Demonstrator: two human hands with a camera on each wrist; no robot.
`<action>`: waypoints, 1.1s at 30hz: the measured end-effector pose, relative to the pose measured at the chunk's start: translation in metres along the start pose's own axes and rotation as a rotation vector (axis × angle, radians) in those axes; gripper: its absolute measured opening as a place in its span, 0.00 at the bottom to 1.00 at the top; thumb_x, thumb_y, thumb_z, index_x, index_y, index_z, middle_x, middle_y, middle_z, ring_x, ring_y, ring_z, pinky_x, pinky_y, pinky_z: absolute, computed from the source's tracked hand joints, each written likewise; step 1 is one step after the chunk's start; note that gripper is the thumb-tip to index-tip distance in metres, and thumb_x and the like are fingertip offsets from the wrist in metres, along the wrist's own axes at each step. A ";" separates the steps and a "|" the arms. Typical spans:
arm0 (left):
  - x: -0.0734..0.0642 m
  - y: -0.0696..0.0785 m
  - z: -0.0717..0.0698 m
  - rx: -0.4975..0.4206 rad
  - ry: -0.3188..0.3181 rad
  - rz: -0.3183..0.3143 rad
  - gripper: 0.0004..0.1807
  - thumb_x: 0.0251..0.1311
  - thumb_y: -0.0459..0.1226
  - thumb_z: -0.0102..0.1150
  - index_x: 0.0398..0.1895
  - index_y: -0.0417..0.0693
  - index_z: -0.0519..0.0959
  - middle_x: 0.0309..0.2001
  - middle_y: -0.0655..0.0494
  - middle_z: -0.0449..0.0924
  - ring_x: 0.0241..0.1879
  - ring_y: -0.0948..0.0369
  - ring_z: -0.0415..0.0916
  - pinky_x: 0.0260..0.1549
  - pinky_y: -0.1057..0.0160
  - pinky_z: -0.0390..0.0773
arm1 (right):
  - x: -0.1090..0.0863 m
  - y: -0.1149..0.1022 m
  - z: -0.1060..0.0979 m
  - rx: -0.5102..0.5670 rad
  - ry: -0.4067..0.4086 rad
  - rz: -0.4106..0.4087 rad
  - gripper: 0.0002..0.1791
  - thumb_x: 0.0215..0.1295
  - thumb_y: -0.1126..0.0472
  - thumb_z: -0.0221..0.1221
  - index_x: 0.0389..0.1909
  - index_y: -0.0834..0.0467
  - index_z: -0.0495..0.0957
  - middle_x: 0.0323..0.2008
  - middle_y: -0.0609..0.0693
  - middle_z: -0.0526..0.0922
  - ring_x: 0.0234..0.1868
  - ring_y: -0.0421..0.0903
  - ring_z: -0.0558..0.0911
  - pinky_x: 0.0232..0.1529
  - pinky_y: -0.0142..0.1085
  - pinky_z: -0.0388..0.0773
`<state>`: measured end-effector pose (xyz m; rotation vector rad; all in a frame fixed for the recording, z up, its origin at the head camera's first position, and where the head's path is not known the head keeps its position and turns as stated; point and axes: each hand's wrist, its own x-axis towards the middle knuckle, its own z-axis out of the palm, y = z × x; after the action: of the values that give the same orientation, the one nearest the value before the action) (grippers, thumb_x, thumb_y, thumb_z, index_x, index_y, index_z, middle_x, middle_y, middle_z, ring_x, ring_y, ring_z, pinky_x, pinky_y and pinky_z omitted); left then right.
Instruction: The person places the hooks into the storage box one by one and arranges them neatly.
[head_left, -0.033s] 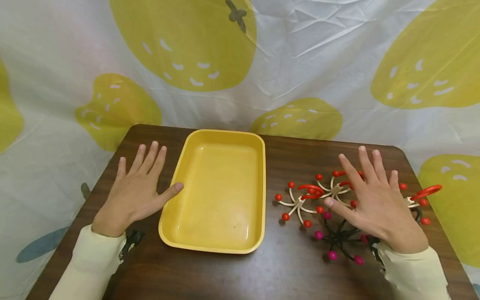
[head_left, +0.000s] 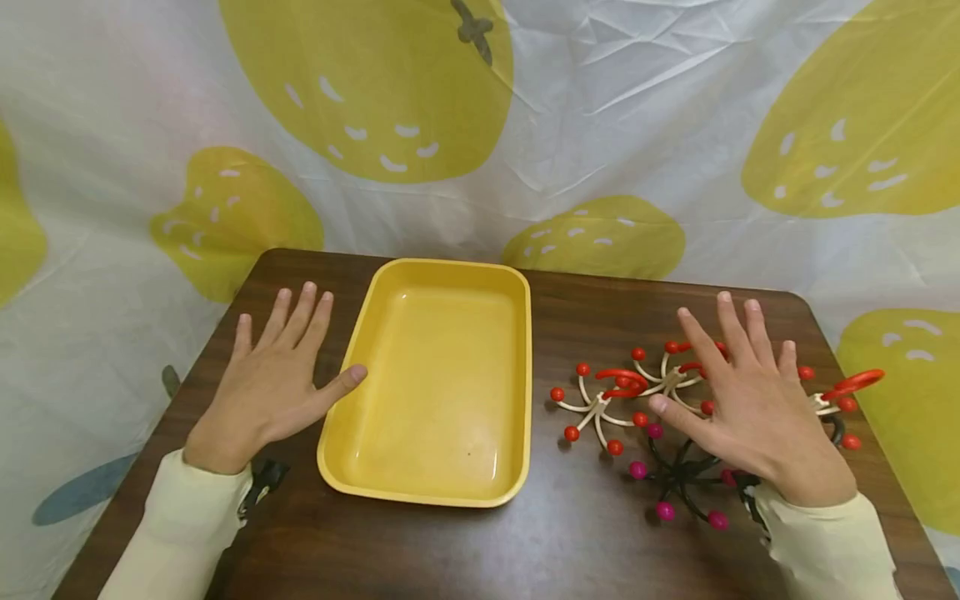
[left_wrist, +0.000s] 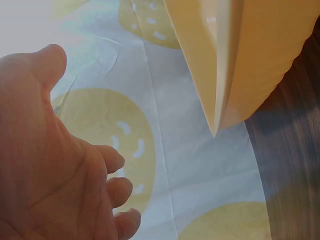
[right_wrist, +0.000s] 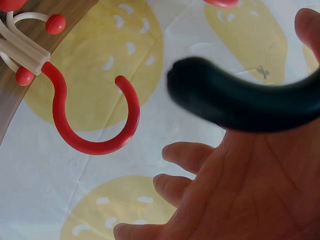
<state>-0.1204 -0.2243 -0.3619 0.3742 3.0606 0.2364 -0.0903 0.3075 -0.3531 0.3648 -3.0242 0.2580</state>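
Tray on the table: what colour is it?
The tray is yellow, best seen in the head view.

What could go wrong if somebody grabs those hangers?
The white hangers crowd close to the black hanger, so their curved arms might snag each other when one is lifted. Also, the rightmost red hook is near the edge of the table, so a bump might knock its hanger off.

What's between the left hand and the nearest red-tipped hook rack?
The yellow tray, then a strip of tabletop, lies between the left hand and that hook rack; the head view shows it.
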 end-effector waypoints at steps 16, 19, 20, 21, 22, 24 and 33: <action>-0.002 0.000 -0.003 0.006 -0.027 0.000 0.59 0.68 0.78 0.36 0.86 0.57 0.28 0.86 0.55 0.20 0.86 0.43 0.21 0.74 0.22 0.28 | 0.003 0.000 0.000 0.004 0.014 -0.034 0.58 0.66 0.28 0.62 0.87 0.43 0.42 0.86 0.51 0.27 0.86 0.57 0.25 0.75 0.79 0.36; -0.003 0.001 -0.003 0.005 -0.030 -0.002 0.59 0.68 0.78 0.37 0.86 0.58 0.29 0.86 0.54 0.21 0.86 0.44 0.22 0.74 0.22 0.28 | 0.002 0.001 0.000 0.022 0.029 -0.058 0.57 0.66 0.30 0.63 0.87 0.43 0.45 0.87 0.52 0.30 0.87 0.58 0.28 0.76 0.78 0.40; -0.004 0.001 -0.003 0.004 -0.031 -0.001 0.59 0.68 0.78 0.37 0.87 0.58 0.29 0.86 0.54 0.21 0.86 0.44 0.22 0.75 0.22 0.29 | 0.001 0.002 0.000 0.030 0.034 -0.065 0.57 0.65 0.31 0.64 0.87 0.43 0.46 0.87 0.53 0.32 0.87 0.58 0.30 0.76 0.77 0.41; -0.004 0.001 -0.003 0.004 -0.031 0.000 0.59 0.68 0.78 0.37 0.87 0.58 0.29 0.86 0.54 0.22 0.86 0.43 0.23 0.75 0.22 0.29 | 0.001 0.003 0.000 0.040 0.039 -0.071 0.56 0.65 0.31 0.65 0.87 0.43 0.47 0.87 0.54 0.33 0.87 0.58 0.31 0.76 0.77 0.43; -0.005 0.001 -0.003 0.002 -0.033 0.002 0.59 0.68 0.78 0.37 0.87 0.58 0.29 0.86 0.54 0.22 0.86 0.43 0.23 0.75 0.22 0.29 | 0.000 0.003 0.001 0.049 0.047 -0.077 0.56 0.65 0.32 0.66 0.87 0.43 0.49 0.87 0.54 0.35 0.87 0.58 0.33 0.76 0.76 0.46; -0.005 0.001 -0.002 -0.004 -0.041 0.009 0.59 0.68 0.78 0.38 0.87 0.58 0.29 0.86 0.54 0.21 0.86 0.43 0.23 0.75 0.22 0.30 | 0.000 0.004 0.002 0.060 0.070 -0.093 0.55 0.64 0.34 0.68 0.86 0.43 0.52 0.87 0.56 0.41 0.87 0.59 0.38 0.72 0.76 0.56; -0.004 0.002 -0.001 -0.007 0.003 0.064 0.61 0.66 0.78 0.43 0.88 0.57 0.34 0.87 0.55 0.25 0.87 0.45 0.30 0.77 0.24 0.41 | 0.003 -0.004 0.001 0.111 0.124 -0.112 0.52 0.64 0.38 0.71 0.84 0.39 0.56 0.85 0.51 0.55 0.74 0.65 0.70 0.40 0.64 0.81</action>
<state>-0.1165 -0.2230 -0.3603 0.4722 3.0527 0.2501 -0.0922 0.3027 -0.3529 0.5047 -2.8638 0.4246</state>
